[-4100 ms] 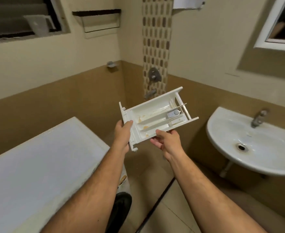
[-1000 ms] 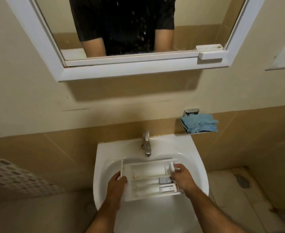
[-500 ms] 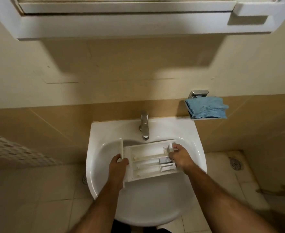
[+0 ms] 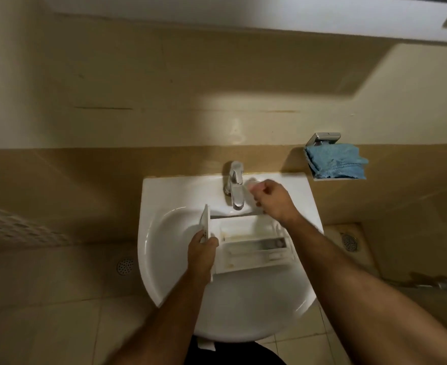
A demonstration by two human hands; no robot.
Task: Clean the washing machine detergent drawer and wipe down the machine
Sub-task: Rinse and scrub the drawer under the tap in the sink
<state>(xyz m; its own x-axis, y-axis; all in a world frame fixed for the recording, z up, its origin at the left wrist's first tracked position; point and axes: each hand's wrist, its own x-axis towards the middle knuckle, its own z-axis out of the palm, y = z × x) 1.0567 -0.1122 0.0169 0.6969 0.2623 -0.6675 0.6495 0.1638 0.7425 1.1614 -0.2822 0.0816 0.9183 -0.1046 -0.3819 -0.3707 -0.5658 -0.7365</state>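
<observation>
**Detergent drawer held over the basin**

The detergent drawer (image 4: 254, 246), a white plastic tray split by thin ribs into long compartments with brownish residue along the walls, sits inside the sink (image 4: 164, 246), its front panel standing at the left end. The left hand (image 4: 202, 252) grips that end, fingers curled round the corner where panel meets tray. The right hand (image 4: 269, 197) is off the drawer, up beside the tap (image 4: 234, 187), fingers curled; motion blur hides whether it touches or pinches anything, so I cannot tell its grip. The two hands are well apart.

The sink is glossy white ceramic with a rounded front rim; bare bowl shows to the left of the drawer and in front of it, while the right end of the drawer lies near the bowl's right wall. The tap is polished metal, its spout hanging just above the drawer's back edge. On the wall to the right, a metal holder (image 4: 323, 138) carries a crumpled blue cloth (image 4: 335, 163) of nubbly texture. The tiled floor (image 4: 59, 299) has a round drain (image 4: 125, 266) left of the sink.
</observation>
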